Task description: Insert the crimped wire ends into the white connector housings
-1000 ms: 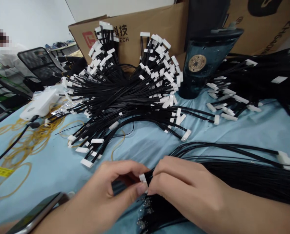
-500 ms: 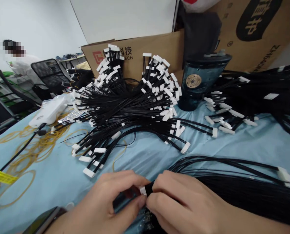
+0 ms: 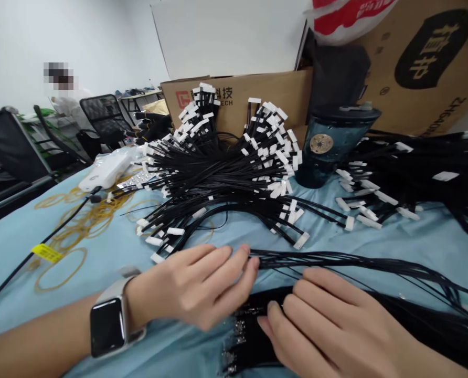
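Observation:
My left hand (image 3: 204, 286), with a smartwatch (image 3: 107, 325) on its wrist, pinches the left end of a loose black cable bundle (image 3: 316, 258). Its fingers hide that end. To the right and lower down, my right hand (image 3: 328, 320) is curled over a thick lot of black wires (image 3: 253, 336), thumb and index finger closed at them. Small metal terminals (image 3: 240, 328) show at the left ends of these wires. Behind both hands lies a big heap of black cables (image 3: 214, 168) with white connectors at their ends.
Yellow rubber bands (image 3: 96, 220), a white device (image 3: 106, 170) and a black cord with a yellow tag (image 3: 47, 253) are at left. A blue tumbler (image 3: 328, 147) stands before cardboard boxes (image 3: 257, 86). More connector-ended cables (image 3: 426, 173) lie at right. A person (image 3: 66, 100) sits far back.
My left hand has moved up with the cable end, whose white connector is now hidden. My right hand has let go of that cable and shifted right, onto the wires. The view has swung left.

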Available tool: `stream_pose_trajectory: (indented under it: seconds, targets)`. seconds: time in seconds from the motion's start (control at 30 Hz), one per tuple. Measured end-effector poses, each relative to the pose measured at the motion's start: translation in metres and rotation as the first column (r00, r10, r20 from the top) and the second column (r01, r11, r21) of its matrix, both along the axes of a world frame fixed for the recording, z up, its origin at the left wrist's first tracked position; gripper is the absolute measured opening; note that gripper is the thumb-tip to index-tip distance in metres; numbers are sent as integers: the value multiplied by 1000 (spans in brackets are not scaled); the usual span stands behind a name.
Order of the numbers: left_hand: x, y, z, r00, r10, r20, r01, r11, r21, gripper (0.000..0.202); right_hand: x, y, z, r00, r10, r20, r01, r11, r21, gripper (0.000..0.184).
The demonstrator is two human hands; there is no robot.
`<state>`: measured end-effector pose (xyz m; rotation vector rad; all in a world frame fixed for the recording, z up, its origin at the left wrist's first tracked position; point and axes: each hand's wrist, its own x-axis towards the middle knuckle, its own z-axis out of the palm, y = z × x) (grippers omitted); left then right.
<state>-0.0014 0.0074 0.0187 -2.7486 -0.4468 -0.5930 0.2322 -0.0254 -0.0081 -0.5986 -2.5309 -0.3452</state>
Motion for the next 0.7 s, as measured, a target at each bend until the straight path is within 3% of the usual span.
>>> stream_pose_trajectory:
  seconds: [0.2,0.33,0.47,0.53,0.6,0.7]
  targets:
    - [2,4,-10,997,51,-58,-46,995,85,30,-1,1,-19,998,33,46,-29,997,-73,31]
    - [2,4,-13,995,82,-50,-80,996,26,30,-4,0,-18,998,45,54,-41,997,-60,30]
    - [-1,6,-19,991,135,14,-132,982,-133,30,0,5,-7,999,23,-42,-24,999,-25,22]
    - [-1,6,-21,978,195,77,-170,952,-256,27,3,12,-1,995,-72,-75,77,995,66,18]
    - [-1,5,-22,948,284,141,-209,894,-397,23,7,22,2,980,-199,-12,199,974,113,32]
    - [0,6,-21,886,419,198,-240,780,-578,18,17,41,1,961,-261,89,267,962,-53,35]
